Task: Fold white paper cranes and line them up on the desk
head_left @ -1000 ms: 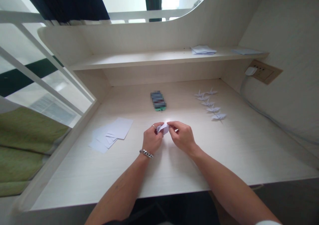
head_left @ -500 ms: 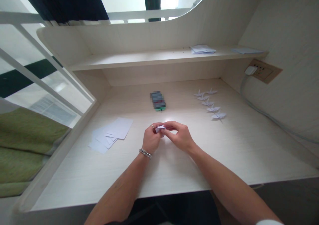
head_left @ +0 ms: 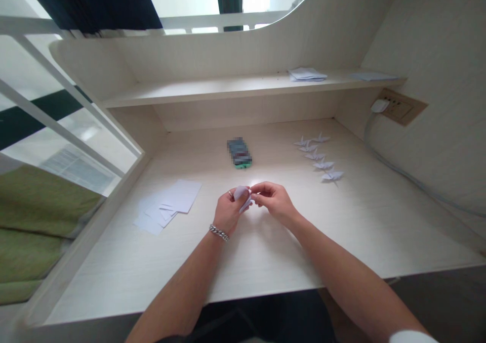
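Both my hands meet over the middle of the pale wooden desk [head_left: 266, 262]. My left hand [head_left: 227, 212], with a ring and a metal bracelet on the wrist, pinches a small folded white paper piece [head_left: 242, 195]. My right hand [head_left: 274, 200] grips the same piece from the right with its fingertips. The paper is held just above the desk surface. A loose pile of white paper squares [head_left: 169, 206] lies to the left of my left hand.
A row of several finished paper cranes [head_left: 318, 157] sits at the back right. A phone [head_left: 239, 153] lies behind my hands. Folded papers [head_left: 307, 74] rest on the shelf above. A wall socket with a plug and cable [head_left: 383, 107] is at the right.
The folded paper has been turned between my fingers and now stands more upright. Both hands stayed in nearly the same spot, shifted slightly away from me.
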### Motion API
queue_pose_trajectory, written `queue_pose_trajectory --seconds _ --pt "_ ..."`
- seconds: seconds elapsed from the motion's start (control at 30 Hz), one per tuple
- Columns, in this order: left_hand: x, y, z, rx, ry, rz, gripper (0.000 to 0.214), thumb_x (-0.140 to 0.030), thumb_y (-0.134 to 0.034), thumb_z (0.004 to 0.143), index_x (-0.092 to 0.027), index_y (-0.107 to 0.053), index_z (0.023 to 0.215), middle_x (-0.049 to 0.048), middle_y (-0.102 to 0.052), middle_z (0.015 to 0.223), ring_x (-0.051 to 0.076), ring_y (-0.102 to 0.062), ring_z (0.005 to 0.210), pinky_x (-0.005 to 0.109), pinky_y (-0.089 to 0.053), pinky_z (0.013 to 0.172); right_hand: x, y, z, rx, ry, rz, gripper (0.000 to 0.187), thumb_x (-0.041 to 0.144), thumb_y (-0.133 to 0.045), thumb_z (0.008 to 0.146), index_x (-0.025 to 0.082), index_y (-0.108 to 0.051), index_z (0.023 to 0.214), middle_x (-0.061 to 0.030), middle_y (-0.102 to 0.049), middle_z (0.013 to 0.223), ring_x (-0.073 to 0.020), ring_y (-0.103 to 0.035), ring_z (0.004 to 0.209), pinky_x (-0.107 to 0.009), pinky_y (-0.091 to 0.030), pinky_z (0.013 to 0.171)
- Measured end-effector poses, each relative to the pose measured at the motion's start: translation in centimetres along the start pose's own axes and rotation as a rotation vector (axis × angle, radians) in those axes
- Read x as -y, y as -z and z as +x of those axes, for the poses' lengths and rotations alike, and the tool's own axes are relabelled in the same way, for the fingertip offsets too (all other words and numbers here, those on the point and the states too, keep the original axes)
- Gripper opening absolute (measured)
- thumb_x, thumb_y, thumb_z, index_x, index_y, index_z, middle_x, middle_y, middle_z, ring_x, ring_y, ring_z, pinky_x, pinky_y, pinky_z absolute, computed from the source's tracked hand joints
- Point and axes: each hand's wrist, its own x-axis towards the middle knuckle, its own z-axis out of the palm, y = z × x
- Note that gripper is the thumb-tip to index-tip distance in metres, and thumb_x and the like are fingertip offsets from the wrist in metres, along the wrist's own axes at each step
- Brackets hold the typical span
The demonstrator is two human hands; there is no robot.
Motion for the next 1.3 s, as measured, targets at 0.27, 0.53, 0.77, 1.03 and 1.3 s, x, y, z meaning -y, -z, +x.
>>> queue_pose_trajectory --seconds 0.27,0.53,0.77,1.03,1.3 --pt "0.2 0.0 0.3 0.003 -0.009 0.05 0.041 -0.041 -0.081 0.062 -0.011 -0.07 0.087 0.0032 -0.064 0.067 0.012 -0.059 0.061 0.021 -0.047 0.057 0.4 0.5 0.0 0.085 -0.05 -0.031 0.029 0.033 -0.076 0.069 0.017 -0.073 0.092 -0.0033 -0.071 0.075 -0.0109 -0.057 0.058 -0.024 -0.045 0.054" --pt "0.7 0.3 0.5 0.019 -0.082 0.102 0.041 -0.041 -0.079 0.062 -0.01 -0.072 0.089 0.0048 -0.068 0.068 0.015 -0.061 0.061 0.024 -0.048 0.058 0.9 0.2 -0.2 0.081 -0.025 -0.055 0.027 0.03 -0.076 0.067 0.016 -0.074 0.09 -0.0041 -0.073 0.077 -0.0132 -0.061 0.063 -0.026 -0.048 0.06" --pt "0.9 0.3 0.6 0.026 -0.128 0.123 0.036 -0.031 -0.079 0.061 -0.012 -0.074 0.091 0.0069 -0.073 0.077 0.017 -0.064 0.068 0.027 -0.05 0.064 2.1 -0.1 -0.8 0.007 0.03 -0.32 0.022 0.028 -0.073 0.071 0.015 -0.073 0.089 -0.007 -0.073 0.084 -0.017 -0.065 0.072 -0.029 -0.051 0.068" --pt "1.1 0.3 0.5 0.076 -0.138 0.088 0.037 -0.021 -0.076 0.063 -0.014 -0.073 0.099 0.0087 -0.074 0.095 0.019 -0.066 0.081 0.027 -0.051 0.071 1.8 0.3 -0.9 -0.07 0.112 -0.516 0.014 0.026 -0.068 0.076 0.02 -0.073 0.087 -0.005 -0.073 0.085 -0.0173 -0.066 0.073 -0.03 -0.052 0.071" --pt "1.0 0.3 0.5 0.077 -0.148 0.121 0.041 -0.029 -0.081 0.063 -0.014 -0.072 0.101 0.01 -0.073 0.096 0.019 -0.065 0.082 0.028 -0.05 0.073 1.9 0.7 -0.6 -0.073 0.092 -0.502 0.016 0.019 -0.067 0.073 0.018 -0.073 0.088 -0.0051 -0.074 0.084 -0.0168 -0.067 0.074 -0.028 -0.053 0.071"
